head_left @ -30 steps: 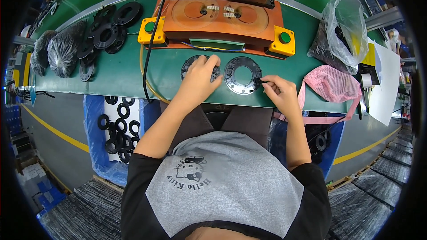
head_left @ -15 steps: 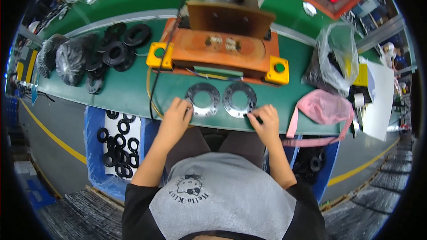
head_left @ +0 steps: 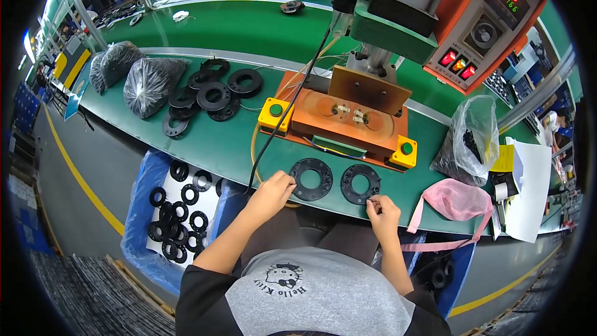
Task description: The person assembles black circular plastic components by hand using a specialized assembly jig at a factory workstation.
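Two flat black rings lie side by side on the green bench before me, the left ring [head_left: 311, 196] and the right ring [head_left: 346, 185]. My left hand [head_left: 272, 194] has its fingertips pinched together at the left ring's outer left edge. At the lower right edge of the other ring, my right hand [head_left: 383, 213] is also closed in a pinch, its fingers curled. Whatever either pinch holds is too small to make out. Tiny raised bits show on the right ring's upper right rim.
Behind the rings stands an orange press [head_left: 348, 115] with a yellow button box [head_left: 405, 152] at each side. More black rings [head_left: 214, 96] and dark plastic-wrapped bags [head_left: 152, 87] lie left. A clear bag [head_left: 472, 143] and pink mesh cap [head_left: 454, 200] sit right. Blue-lined bins [head_left: 140, 224] stand below.
The view has tilted upward and shifted, bringing the press's control box and a person across the bench into sight. Both hands stay at the rings' edges, the left now higher along its rim.
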Demonstrator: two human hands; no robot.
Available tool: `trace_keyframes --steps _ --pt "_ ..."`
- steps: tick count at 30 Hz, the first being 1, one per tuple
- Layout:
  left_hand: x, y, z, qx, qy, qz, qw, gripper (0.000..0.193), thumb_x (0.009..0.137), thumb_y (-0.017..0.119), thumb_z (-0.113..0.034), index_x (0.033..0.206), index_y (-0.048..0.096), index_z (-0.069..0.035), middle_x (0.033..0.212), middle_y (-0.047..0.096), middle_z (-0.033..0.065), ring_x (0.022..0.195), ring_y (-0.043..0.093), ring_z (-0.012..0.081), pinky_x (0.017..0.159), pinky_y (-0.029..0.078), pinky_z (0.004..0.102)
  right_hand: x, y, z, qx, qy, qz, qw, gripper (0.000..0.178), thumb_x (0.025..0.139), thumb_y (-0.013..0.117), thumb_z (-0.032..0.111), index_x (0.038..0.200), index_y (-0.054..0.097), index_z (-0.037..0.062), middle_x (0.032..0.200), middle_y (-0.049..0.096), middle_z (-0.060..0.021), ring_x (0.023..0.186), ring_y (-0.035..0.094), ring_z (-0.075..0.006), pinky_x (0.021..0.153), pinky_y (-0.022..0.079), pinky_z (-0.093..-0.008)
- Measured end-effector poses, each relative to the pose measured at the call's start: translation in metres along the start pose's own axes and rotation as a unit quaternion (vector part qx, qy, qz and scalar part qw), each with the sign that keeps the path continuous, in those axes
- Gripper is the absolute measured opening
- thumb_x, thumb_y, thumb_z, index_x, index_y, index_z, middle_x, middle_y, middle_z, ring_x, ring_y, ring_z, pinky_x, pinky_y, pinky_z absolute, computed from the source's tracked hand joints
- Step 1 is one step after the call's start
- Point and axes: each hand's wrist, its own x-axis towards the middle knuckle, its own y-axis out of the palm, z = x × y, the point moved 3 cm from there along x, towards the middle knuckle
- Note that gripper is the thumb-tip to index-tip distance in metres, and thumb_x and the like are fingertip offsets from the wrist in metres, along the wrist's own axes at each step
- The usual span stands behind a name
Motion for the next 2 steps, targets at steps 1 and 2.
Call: trace_keyframes --steps 1,2 --pt "-0.0016 -0.0052 -0.0007 -0.001 -0.008 -0.001 1.0 0.009 0.08 0.059 -0.006 0.086 0.055 0.0 0.084 0.056 0.0142 0.076 0.058 0.0319 0.067 0.047 0.035 -0.0005 -0.003 -0.0012 0.026 0.014 0.003 1.0 0.009 0.071 0.066 0.003 0.077 0.06 0.002 0.063 0.055 -0.0083 0.054 0.055 -0.0168 0.052 0.045 -0.0311" --pt "-0.004 -0.0106 0.0004 0.002 0.01 -0.001 1.0 0.01 0.081 0.059 -0.007 0.087 0.055 0.0 0.084 0.056 0.014 0.078 0.059 0.0309 0.067 0.047 0.0355 -0.0031 -0.0062 -0.0073 0.035 0.023 0.011 0.999 0.007 0.073 0.066 0.005 0.077 0.06 0.0027 0.066 0.057 -0.0088 0.056 0.056 -0.0157 0.054 0.045 -0.0309"
